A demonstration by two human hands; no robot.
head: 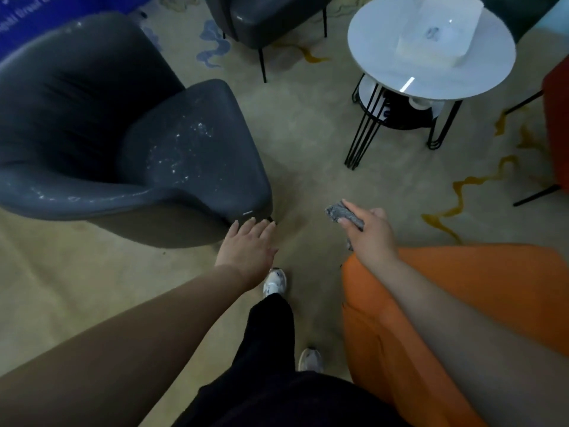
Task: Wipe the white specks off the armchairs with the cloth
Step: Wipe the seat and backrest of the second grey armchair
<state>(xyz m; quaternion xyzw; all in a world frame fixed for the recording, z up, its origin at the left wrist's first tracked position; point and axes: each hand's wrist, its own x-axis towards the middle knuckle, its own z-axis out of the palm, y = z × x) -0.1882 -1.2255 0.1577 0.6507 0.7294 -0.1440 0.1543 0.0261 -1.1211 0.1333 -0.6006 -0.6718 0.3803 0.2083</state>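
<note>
I see my right hand (371, 234) pinching the crumpled grey cloth (345, 214) — it sticks out past the fingertips, over carpet. My left hand (248, 246) reaches out flat, fingers straight, near the speckled grey armchair (191, 149).

Left hand (248, 246) extended forward, palm down, fingers straight and slightly spread. Right hand (371, 234) extended, fingers curled, gripping cloth (343, 213).
</note>
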